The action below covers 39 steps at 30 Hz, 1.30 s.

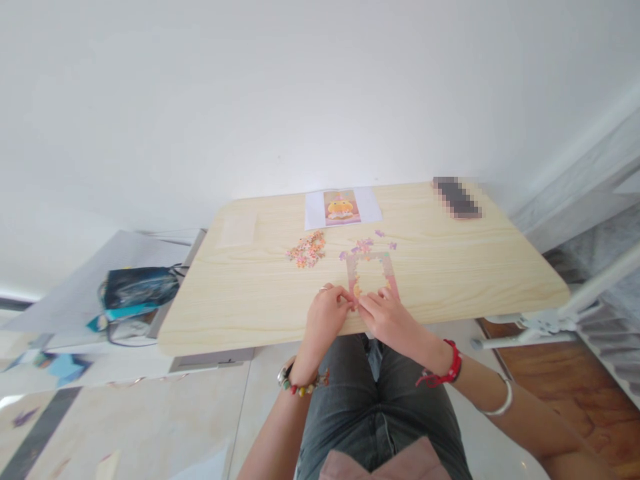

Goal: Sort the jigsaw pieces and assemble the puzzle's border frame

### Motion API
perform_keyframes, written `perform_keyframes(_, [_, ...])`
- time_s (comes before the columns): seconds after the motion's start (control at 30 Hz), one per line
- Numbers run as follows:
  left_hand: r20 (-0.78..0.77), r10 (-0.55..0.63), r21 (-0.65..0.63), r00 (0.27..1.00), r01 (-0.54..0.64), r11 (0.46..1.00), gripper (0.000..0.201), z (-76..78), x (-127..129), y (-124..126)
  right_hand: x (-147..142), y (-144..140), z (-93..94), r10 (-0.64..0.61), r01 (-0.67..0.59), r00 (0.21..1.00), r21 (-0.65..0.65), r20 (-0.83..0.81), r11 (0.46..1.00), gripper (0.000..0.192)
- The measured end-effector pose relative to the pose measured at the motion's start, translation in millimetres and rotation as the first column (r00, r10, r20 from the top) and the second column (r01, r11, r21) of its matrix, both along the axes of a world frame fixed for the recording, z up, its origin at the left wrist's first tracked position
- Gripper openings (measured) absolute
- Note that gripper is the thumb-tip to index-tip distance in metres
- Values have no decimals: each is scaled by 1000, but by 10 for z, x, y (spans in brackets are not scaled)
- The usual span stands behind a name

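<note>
A jigsaw puzzle border [393, 272] lies near the table's front edge, its sides joined around a bare middle. At its lower left corner is my left hand [330, 308], with thumb and fingertips pinched together; whatever is between them is too small to make out. My right hand [387, 319] rests over the border's lower edge, its fingers curled and the fingertips pressed at the same corner, close to the left ones. Just beyond the border lie several loose purple and pink puzzle pieces [363, 245]. A heap of orange and pink puzzle pieces [306, 251] sits to the left.
A printed sheet with a pumpkin picture [342, 207] lies at the back of the wooden table [250, 293]. A pixelated dark object [456, 197] is at the back right, and a pale translucent sheet [239, 230] at the left. Beside the table stands a dark bag [140, 288].
</note>
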<state>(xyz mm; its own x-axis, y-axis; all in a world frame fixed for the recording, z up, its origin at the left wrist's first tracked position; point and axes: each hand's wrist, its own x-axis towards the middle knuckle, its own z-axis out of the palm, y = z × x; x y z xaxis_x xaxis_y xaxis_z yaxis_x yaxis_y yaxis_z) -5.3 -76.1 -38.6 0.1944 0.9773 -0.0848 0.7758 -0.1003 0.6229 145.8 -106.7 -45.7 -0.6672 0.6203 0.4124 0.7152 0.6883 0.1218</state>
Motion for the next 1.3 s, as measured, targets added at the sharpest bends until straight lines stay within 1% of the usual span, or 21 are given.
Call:
perform_keyframes(0.07, [4,5,2,1000,-5,1000,10,2,3,-2,12,-7,-17,0,0,1000,6,-13,1000,29])
perform_keyframes(0.23, [25,13,6,1000,-13,1000,11,5,5,-7,11,-24,-43,-55,55,997,-8,-58,998,27])
perform_keyframes(0.4, [90,-57,36,994,54,998,15,22,-36,-16,13,-19,-70,-80,71,986,-68,-146,995,22])
perform_keyframes(0.47, [98,-64,51,993,59,997,15,20,-66,-21,45,-24,-43,-88,72,980,-92,-176,993,22])
perform_keyframes(0.57, [76,-59,99,995,51,994,17,-3,-111,-26,149,-42,52,-119,92,959,-114,-257,989,19])
perform_keyframes(0.7, [8,-68,182,998,65,981,31,-40,-125,-32,385,-20,144,-171,126,920,-149,-352,981,19])
perform_keyframes(0.8, [-48,-108,199,993,115,973,40,-44,-95,-35,598,93,103,-237,168,921,-234,-309,958,26])
perform_keyframes(0.9, [-104,-127,193,986,145,970,42,-39,-67,-35,780,254,16,-290,204,927,-332,-236,921,43])
perform_keyframes(0.97, [-137,-131,181,982,155,971,43,-41,-66,-33,855,345,-28,-282,193,939,-377,-196,906,52])
perform_keyframes(1.03, [-154,-132,171,979,158,972,43,-49,-77,-31,884,401,-50,-256,170,953,-414,-161,894,58])
perform_keyframes(1.17, [-147,-133,172,980,157,972,43,-67,-105,-27,862,418,-65,-243,164,963,-464,-115,871,56])
perform_keyframes(1.3, [-129,-131,185,983,153,971,43,-72,-108,-24,841,401,-78,-244,167,963,-458,-113,873,50])
